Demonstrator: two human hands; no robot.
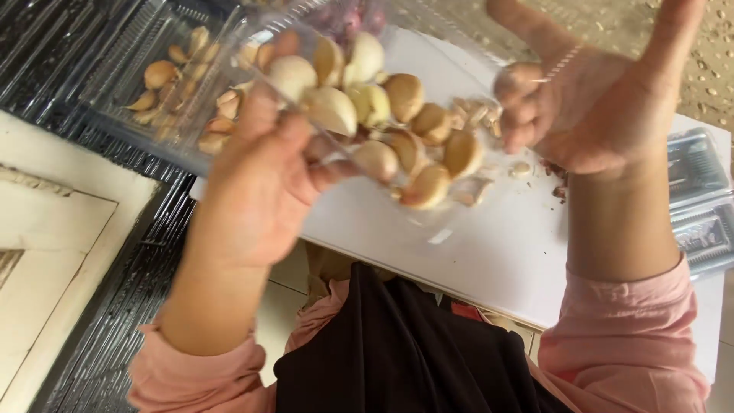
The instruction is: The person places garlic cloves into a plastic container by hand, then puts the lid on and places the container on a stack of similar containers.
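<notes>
We hold a clear plastic tray (pixel 428 46) of garlic cloves (pixel 382 122) w/ both hands: left hand (pixel 260 183) grip & right hand (pixel 589 115) grip clasp its edges, above a white board (pixel 489 252).

The clear plastic tray (pixel 428 46) held between the left hand (pixel 260 183) and the right hand (pixel 589 115) is thin, glossy and transparent, with ribbed walls that catch the light. The garlic cloves (pixel 382 115) inside show smooth, pale cream flesh with a slight sheen; some carry dry, papery tan skin. The white board (pixel 489 252) beneath is smooth and matt. The surface at left (pixel 115 306) is dark, ribbed and glossy. The pink sleeves (pixel 627 344) are soft, matt cloth; the black garment (pixel 397 352) is matt fabric. The stacked trays (pixel 699 199) at right are clear, shiny plastic.
</notes>
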